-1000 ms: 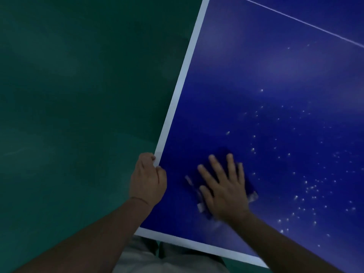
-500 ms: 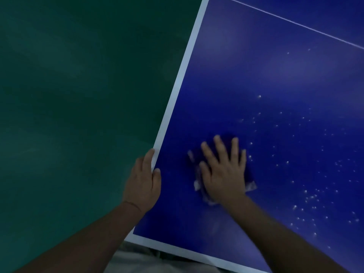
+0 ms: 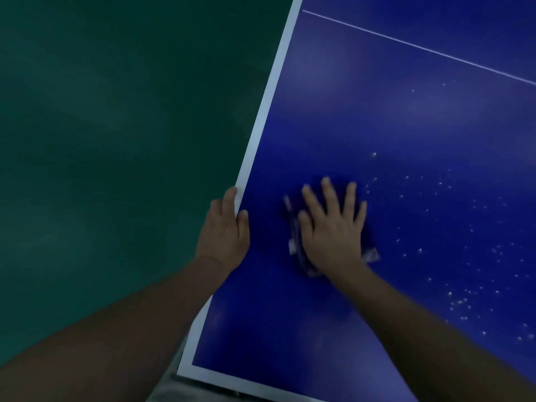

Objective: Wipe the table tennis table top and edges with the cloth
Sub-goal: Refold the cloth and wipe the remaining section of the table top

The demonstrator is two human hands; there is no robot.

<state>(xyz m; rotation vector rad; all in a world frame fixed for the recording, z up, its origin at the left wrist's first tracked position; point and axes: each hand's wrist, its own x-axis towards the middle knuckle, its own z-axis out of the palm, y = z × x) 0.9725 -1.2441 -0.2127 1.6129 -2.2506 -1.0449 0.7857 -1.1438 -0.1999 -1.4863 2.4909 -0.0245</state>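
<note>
Two hands work near the table (image 3: 377, 117) corner: your left hand (image 3: 224, 236) rests on its white side edge (image 3: 269, 94), fingers together, thumb on the blue top. Your right hand (image 3: 333, 227) presses the crumpled cloth (image 3: 295, 248) flat, fingers spread, just beside that edge. Open blue surface stretches beyond; the cloth's long axis is unclear.

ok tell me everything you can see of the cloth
The cloth is dark blue, nearly the colour of the table top, with pale, whitish bits at its left edge and lower right corner. It looks soft and crumpled, and it is blurred. It lies flat on the table top near the left edge, mostly hidden under the right hand, which presses on it with spread fingers.
</note>
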